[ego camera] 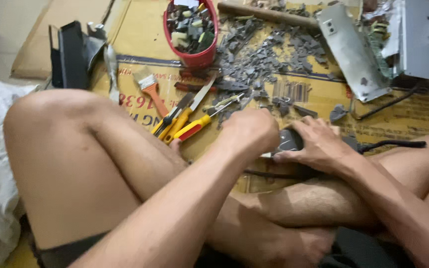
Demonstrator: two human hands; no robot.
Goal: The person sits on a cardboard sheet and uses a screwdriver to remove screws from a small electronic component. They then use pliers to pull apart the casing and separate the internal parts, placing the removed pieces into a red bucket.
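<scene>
Cardboard floor w/ scrap: left hand clenched, what it grips hidden; right hand fingers spread, pressing a black box btwn both hands by the shins. Box's long axis prob. runs left-right, cord end right; could slip, jabbing fingers or legs.

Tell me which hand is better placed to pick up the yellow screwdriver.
Likely the left hand: it sits right beside the yellow screwdriver, while the right hand rests on the black device, farther away.
</scene>
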